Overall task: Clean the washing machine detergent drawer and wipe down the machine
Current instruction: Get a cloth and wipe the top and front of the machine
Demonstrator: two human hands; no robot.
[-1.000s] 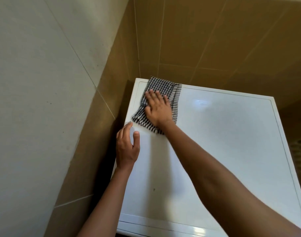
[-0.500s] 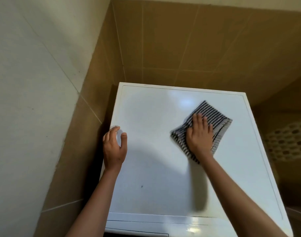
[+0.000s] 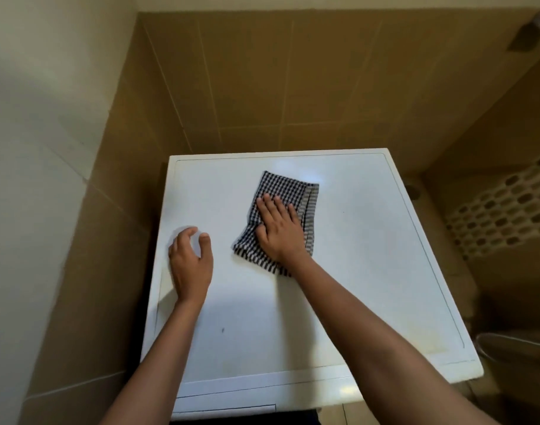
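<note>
Folded black-and-white checked cloth [image 3: 282, 217] lies flat on white washing machine top [image 3: 370, 256], rear centre. Right hand [image 3: 279, 230] presses it, fingers straight, palm covering its near half. Left hand [image 3: 190, 263] rests near left edge, fingers loosely curled, holding nothing.

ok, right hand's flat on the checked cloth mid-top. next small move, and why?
Probably pull the black-and-white checked cloth toward the near-left, over the small dark speck. The right hand presses it flat on the far half of the white washing machine top; the speck sits nearer the front than the left hand resting by the left edge.
</note>
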